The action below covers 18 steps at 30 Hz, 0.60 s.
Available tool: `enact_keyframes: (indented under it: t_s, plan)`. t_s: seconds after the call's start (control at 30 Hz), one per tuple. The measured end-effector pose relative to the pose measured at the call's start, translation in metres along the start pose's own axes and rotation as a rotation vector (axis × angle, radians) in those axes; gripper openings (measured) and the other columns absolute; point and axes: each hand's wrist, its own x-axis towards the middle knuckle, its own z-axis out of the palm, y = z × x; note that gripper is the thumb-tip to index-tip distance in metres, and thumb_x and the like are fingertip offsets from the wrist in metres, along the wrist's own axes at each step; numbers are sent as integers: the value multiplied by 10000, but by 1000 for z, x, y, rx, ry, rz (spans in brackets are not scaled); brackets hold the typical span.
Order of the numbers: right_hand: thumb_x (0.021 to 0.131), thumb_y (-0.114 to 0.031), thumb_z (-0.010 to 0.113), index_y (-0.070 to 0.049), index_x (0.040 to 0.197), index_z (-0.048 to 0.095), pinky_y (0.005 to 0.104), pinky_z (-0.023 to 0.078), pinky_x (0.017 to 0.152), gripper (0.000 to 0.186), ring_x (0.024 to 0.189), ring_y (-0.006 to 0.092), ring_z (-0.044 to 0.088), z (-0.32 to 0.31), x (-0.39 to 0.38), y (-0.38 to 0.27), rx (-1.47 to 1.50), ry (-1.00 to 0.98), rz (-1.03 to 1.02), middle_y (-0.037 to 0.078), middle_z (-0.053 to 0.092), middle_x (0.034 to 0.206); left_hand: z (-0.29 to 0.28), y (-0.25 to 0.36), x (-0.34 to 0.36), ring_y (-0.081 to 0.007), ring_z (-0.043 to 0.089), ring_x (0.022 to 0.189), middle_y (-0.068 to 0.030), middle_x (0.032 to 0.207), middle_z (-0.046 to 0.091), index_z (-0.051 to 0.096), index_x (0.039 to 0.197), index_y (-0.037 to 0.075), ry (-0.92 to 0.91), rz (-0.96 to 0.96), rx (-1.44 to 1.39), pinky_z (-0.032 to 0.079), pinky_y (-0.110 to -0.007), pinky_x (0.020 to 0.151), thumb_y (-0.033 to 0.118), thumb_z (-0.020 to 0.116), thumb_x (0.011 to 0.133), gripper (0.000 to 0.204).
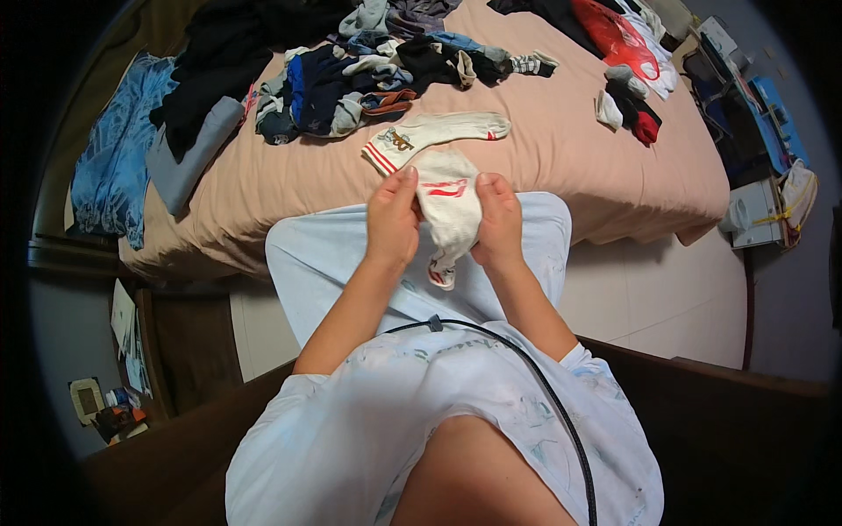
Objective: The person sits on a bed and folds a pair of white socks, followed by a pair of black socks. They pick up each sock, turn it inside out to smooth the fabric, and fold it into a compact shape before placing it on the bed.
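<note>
Between my two hands hangs a white sock (456, 221) with a red mark on it, held over my lap near the bed's front edge. My left hand (394, 215) grips its left side, thumb on top. On the opposite side my right hand (499, 219) pinches the fabric the same way. The lower end of this sock droops below my fingers and shows some red. Just beyond, on the bed, lies another white sock (447, 130) with red stripes at its cuff and a brown figure, its toe pointing right.
The bed (605, 162) has a pink sheet. A heap of dark clothes and socks (342, 88) spreads across its far side. At far right are several socks (627, 101) and a red plastic bag (605, 35). Folded grey cloth (195, 153) and blue lace fabric (118, 145) lie left.
</note>
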Motion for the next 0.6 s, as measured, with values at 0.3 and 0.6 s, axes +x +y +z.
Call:
enact_keyframes:
  t_s: [0.3, 0.6]
  plan:
    - [978, -201, 499, -34, 958, 522, 270, 527, 645, 170, 733, 125, 618, -15, 16, 10, -45, 70, -56, 65, 622, 851, -5, -30, -22, -73, 576, 825, -45, 932, 655, 622, 1026, -19, -6, -15, 264, 468, -241, 747, 281, 480, 993, 334]
    - [976, -229, 478, -62, 981, 545, 248, 478, 549, 179, 647, 95, 572, -30, 25, 0, -2, -52, 306, 27, 610, 791, -16, -24, -1, -249, 612, 1007, -158, 1144, 604, 496, 1235, -19, 35, -430, -319, 499, -356, 862, 310, 398, 1004, 413]
